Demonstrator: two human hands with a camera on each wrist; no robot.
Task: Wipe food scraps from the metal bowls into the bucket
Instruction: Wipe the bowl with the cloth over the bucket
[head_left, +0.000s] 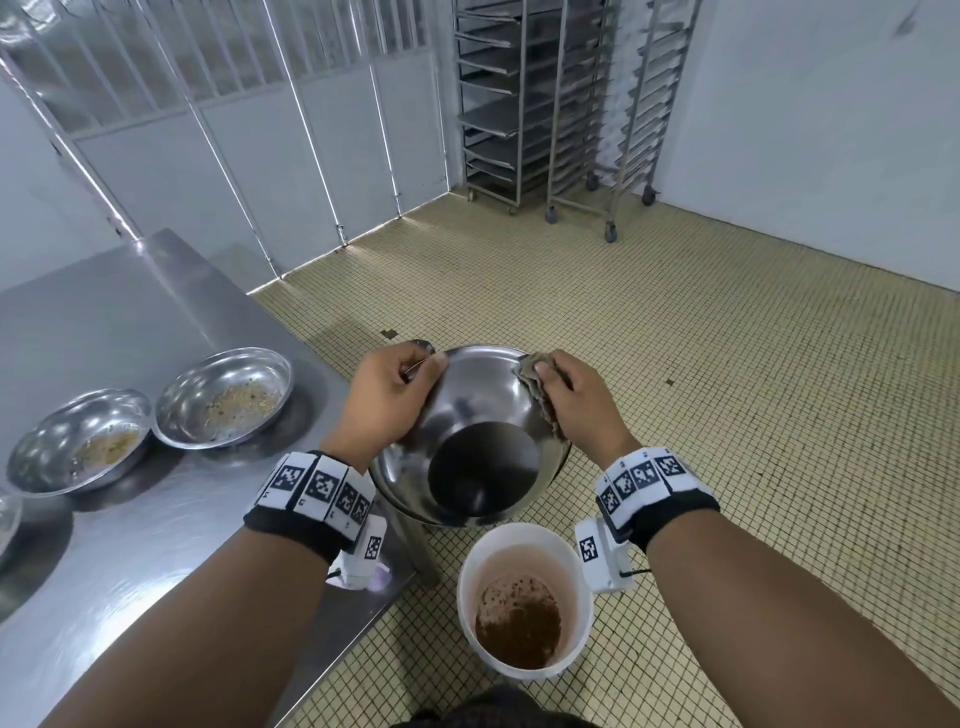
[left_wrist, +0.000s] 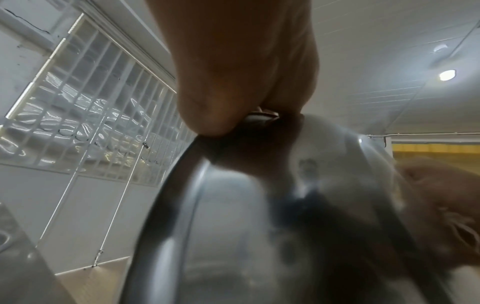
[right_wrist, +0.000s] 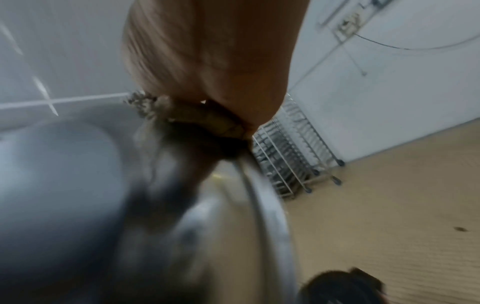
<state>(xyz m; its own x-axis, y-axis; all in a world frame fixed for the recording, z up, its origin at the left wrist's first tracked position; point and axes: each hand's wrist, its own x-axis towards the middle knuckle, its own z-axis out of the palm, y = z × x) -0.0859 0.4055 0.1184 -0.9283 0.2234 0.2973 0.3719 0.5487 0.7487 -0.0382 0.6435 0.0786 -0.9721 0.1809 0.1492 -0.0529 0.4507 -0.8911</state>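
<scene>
From the head view I hold the metal bowl tilted above the white bucket, my left hand clamped on its rim, my right hand pinching a cloth against the opposite rim. Two soiled bowls wait near the steel table's right edge. The left wrist view confirms my rim grip. The right wrist view is blurred. This bowl looks clean; next I'd swap it.

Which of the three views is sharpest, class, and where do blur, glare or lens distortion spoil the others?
Head view: sharpest, though the wide lens bends the walls, and glare streaks the steel table. Left wrist view: the held bowl is soft and close, a ceiling lamp flares. Right wrist view: motion blur smears the right hand, the cloth and the bowl rim.
</scene>
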